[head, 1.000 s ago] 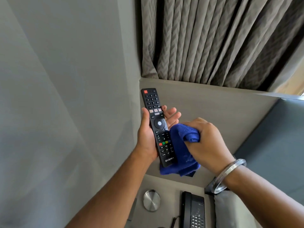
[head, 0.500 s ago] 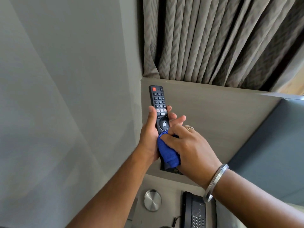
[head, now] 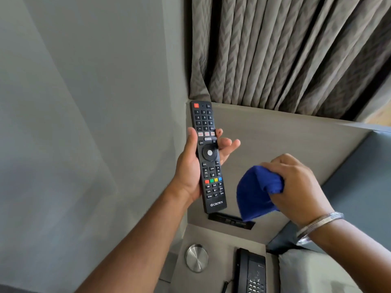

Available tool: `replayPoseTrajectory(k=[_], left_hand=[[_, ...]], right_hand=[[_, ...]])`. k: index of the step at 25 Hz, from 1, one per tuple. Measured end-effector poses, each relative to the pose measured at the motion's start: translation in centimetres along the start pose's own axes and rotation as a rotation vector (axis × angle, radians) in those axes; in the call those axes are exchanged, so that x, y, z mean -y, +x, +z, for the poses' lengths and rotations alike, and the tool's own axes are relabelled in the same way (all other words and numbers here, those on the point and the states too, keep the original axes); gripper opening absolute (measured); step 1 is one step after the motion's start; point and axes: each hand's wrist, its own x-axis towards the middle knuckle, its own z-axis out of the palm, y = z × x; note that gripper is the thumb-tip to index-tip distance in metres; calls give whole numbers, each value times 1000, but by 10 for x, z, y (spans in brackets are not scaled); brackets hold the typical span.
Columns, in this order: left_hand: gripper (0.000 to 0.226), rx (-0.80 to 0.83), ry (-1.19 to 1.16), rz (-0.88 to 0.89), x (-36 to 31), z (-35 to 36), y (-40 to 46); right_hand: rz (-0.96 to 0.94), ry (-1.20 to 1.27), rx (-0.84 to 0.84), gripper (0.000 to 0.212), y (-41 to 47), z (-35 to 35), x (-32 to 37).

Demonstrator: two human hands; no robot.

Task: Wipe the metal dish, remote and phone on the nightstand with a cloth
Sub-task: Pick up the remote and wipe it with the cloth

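From the head camera, the left hand [head: 193,172] holds the black remote [head: 208,156] upright in front of the wall panel [head: 275,140], thumb along the remote's left edge and fingers [head: 227,148] curled loosely behind its right edge, buttons facing the camera. The remote's top end reaches up to the panel's upper edge, just below the curtain [head: 285,51]; its bottom end, with the brand lettering, hangs just above a dark slot [head: 231,221] in the panel.

To the right of the remote, the right hand [head: 296,185] is closed around a bunched blue cloth [head: 257,192], which droops from the fist. The cloth is apart from the remote, with a clear strip of panel showing between them. A metal bangle [head: 317,226] sits on the right wrist.

Below the remote lies the nightstand [head: 220,240]. On it, the round metal dish [head: 196,258] rests near the left edge, with bare top all around it. The black phone [head: 250,269] sits to the right of the dish, close to the nightstand's right edge and cut off by the bottom of the picture; a thin dark cord [head: 224,286] shows at its left. Right of the phone is a grey pillow [head: 313,271], and above it a grey padded headboard [head: 364,176].
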Motion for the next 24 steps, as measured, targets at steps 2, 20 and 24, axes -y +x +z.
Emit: replayPoseTrajectory(k=[2, 20, 24], left_hand=[[58, -31, 24, -5, 8, -4, -1], [64, -75, -175, -151, 20, -2, -5], [64, -58, -133, -152, 21, 4, -7]], right_hand=[[-42, 189, -123, 40, 3, -8, 18], [-135, -45, -43, 32, -20, 8, 35], [-252, 14, -16, 23, -33, 22, 57]])
